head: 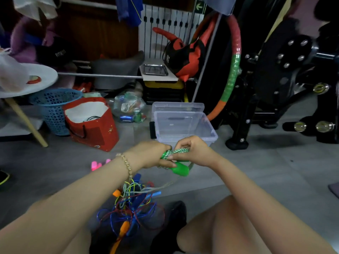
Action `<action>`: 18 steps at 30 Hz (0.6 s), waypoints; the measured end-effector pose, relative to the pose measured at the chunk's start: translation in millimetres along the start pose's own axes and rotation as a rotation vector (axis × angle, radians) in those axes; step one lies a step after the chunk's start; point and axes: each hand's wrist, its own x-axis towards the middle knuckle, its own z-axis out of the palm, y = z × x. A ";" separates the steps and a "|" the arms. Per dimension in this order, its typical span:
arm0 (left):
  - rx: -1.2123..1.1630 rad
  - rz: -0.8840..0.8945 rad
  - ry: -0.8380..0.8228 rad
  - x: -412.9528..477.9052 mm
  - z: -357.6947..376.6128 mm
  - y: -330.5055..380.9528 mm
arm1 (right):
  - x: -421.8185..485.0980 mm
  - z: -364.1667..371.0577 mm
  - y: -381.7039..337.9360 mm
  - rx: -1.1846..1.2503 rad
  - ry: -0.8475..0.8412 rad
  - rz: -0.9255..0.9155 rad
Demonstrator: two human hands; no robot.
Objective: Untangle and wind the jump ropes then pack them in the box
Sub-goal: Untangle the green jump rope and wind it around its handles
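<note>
**A:** What does the rope look like?

**B:** The green jump rope (178, 151) is a braided cord, green flecked with white, gathered into a short bundle of several strands. A smooth, glossy green handle (180, 169) hangs just under the bundle.

**A:** Where is it?

**B:** It is in the air above the grey floor (256, 171), near the middle of the view, between both hands. A pale loose strand trails from it toward seven o'clock, down to the pile.

**A:** And the hands?

**B:** The left hand (152, 154) curls round the left end of the bundle, thumb lying across the handle. A beaded bracelet (126, 164) sits on that wrist. The right hand (192, 151) pinches the cord from above with bent fingers. The two hands touch.

**A:** What is in the pile?

**B:** It is a tangle of ropes (128, 204) at six o'clock from the hands, on the floor between the person's legs. Thin blue, red and yellow cords loop through each other, with orange and blue handles poking out.

**A:** Where is the box?

**B:** The clear plastic box (211, 132) sits at twelve o'clock, just beyond the hands, open. Its lid (178, 106) rests behind it.

**A:** And further out?

**B:** A red bag (99, 132) stands at ten o'clock, with a blue basket (53, 110) just past it. A blurred pink thing (99, 165) lies at nine o'clock. A red, green and orange hoop (233, 70) stands at one o'clock.
</note>
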 end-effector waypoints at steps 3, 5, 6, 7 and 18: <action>0.055 0.063 -0.021 2.3 -9.0 5.9 | -6.4 -11.5 3.1 0.121 0.088 0.040; 0.060 0.126 -0.044 2.7 -10.4 10.6 | -10.0 -15.3 3.1 0.120 0.131 0.048; -0.040 0.159 -0.073 2.7 -10.1 11.0 | -12.0 -16.2 3.3 0.136 0.140 0.074; -0.230 0.199 -0.098 2.4 -10.0 10.7 | -14.2 -17.2 3.7 0.179 0.143 0.127; -1.350 -0.103 0.082 24.2 28.7 25.7 | -36.2 7.2 26.4 0.774 0.116 0.290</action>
